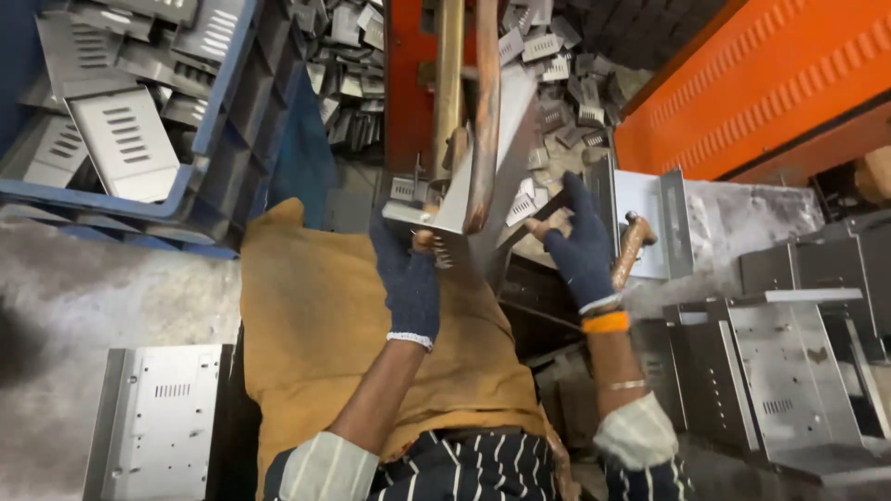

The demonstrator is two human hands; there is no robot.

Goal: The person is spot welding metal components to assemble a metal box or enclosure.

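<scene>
Left hand [408, 278] pinches a bent metal sheet [464, 190] under the machine's rods; right hand [580, 246] spread at its three-o'clock edge; finished pieces fill the blue crate [227, 111], more wait

Lighting, as we found it: even, diffuse daylight from above, moderately bright. We noted soft glare on the louvred steel panels in the blue crate [223, 111] and on the bent sheet-metal bracket [483, 186]. Shadows were soft, deepest at the left floor edge. We saw wide-angle stretching toward the corners and slight motion blur overall.
</scene>
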